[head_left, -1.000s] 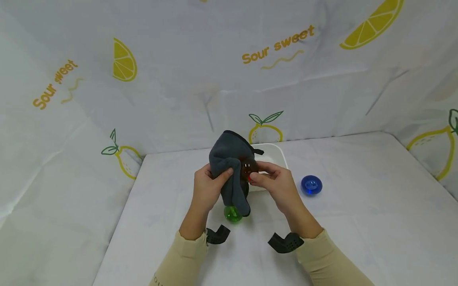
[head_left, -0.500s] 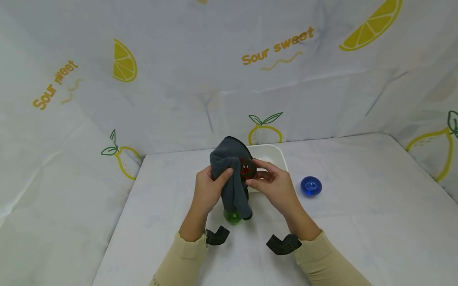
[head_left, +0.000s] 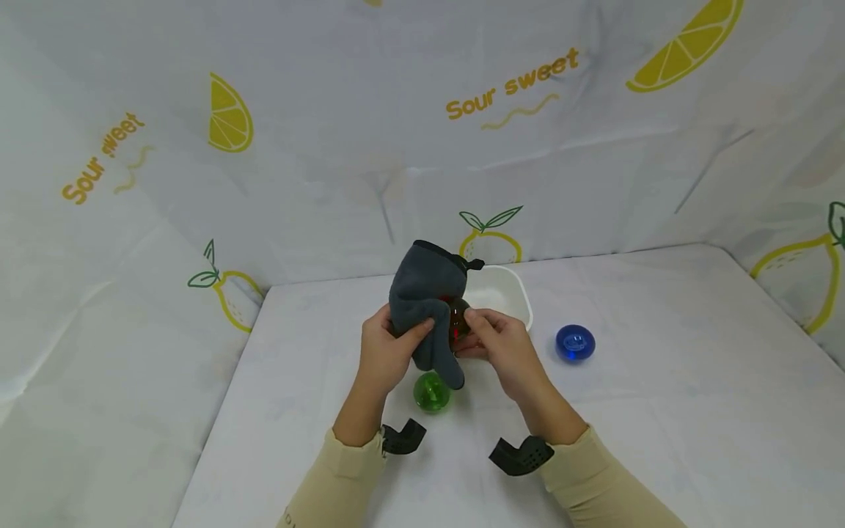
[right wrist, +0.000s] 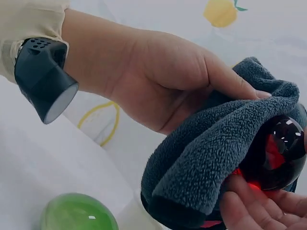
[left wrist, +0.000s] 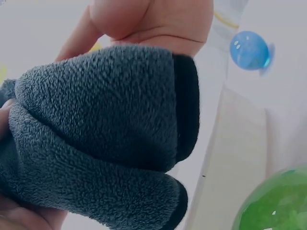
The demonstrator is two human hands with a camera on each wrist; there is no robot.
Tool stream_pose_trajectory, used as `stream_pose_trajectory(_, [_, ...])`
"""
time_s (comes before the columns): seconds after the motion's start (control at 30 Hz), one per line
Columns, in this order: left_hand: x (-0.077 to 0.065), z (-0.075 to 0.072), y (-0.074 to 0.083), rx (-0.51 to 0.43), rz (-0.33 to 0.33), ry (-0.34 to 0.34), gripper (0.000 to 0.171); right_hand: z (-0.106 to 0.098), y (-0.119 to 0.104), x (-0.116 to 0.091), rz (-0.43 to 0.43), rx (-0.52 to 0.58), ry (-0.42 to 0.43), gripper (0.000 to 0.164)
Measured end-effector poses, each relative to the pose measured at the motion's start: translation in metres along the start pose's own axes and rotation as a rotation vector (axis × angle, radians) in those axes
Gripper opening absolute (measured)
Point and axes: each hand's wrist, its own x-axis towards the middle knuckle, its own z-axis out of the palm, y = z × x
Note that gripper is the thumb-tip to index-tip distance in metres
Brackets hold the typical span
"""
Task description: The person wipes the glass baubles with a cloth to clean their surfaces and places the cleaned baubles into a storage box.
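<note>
My left hand (head_left: 389, 348) grips a dark grey plush cloth (head_left: 425, 282) with black edging, its thumb pressing a fold. In the left wrist view the cloth (left wrist: 105, 105) hangs in two thick folds. A clear red glass ball (head_left: 458, 319) rests against the cloth's right side. My right hand (head_left: 502, 345) holds this ball, thumb on its near face and fingers beneath; in the right wrist view the red ball (right wrist: 283, 153) is partly wrapped by the cloth. Just below the cloth, a green glass ball (head_left: 432, 392) sits on the table.
Behind the hands stands a white tray (head_left: 518, 286), partly hidden by the cloth. A blue glass ball (head_left: 575, 343) lies to its right on the white-covered table (head_left: 660, 411). A lemon-print sheet (head_left: 317, 183) hangs along the back.
The cloth's lower fold has lifted, showing more of the green ball. My right hand has rolled over, its thumb moving up the red ball and its fingers going underneath.
</note>
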Motion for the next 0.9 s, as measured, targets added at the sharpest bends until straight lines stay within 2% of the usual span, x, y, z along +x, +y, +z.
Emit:
stream_pose_trajectory(0.2, [-0.0004,0.0032,-0.0001,0.013,0.050,-0.001,0.031,-0.0010,-0.0027,-0.0002,0.028,0.066,-0.034,0.039])
stream_pose_trajectory(0.4, [-0.0009,0.0018,-0.0033,0.251,0.070,-0.053,0.036,-0.0043,-0.0061,-0.0004,0.022,0.049,0.007,0.034])
stream_pose_trajectory(0.47, [0.0000,0.0005,-0.0025,0.284,0.062,-0.071,0.038,-0.0054,-0.0074,0.0002,0.027,0.040,0.016,0.035])
stream_pose_trajectory(0.53, [0.0006,-0.0002,-0.0015,0.226,0.023,-0.107,0.039,-0.0062,-0.0083,0.0004,0.032,0.034,0.021,0.037])
stream_pose_trajectory(0.63, [0.0013,0.0005,0.0004,0.052,-0.064,-0.156,0.040,-0.0064,-0.0085,-0.0002,0.034,0.025,0.027,0.039])
stream_pose_trajectory(0.73, [0.0013,0.0021,0.0011,-0.103,-0.134,-0.166,0.039,-0.0059,-0.0079,-0.0007,0.023,0.015,0.032,0.039])
stream_pose_trajectory(0.83, [0.0008,0.0040,0.0014,-0.145,-0.146,-0.140,0.039,-0.0050,-0.0068,-0.0006,0.010,0.000,0.035,0.039])
stream_pose_trajectory(0.9, [0.0003,0.0049,0.0017,-0.140,-0.137,-0.121,0.038,-0.0042,-0.0064,-0.0001,0.011,-0.018,0.040,0.038])
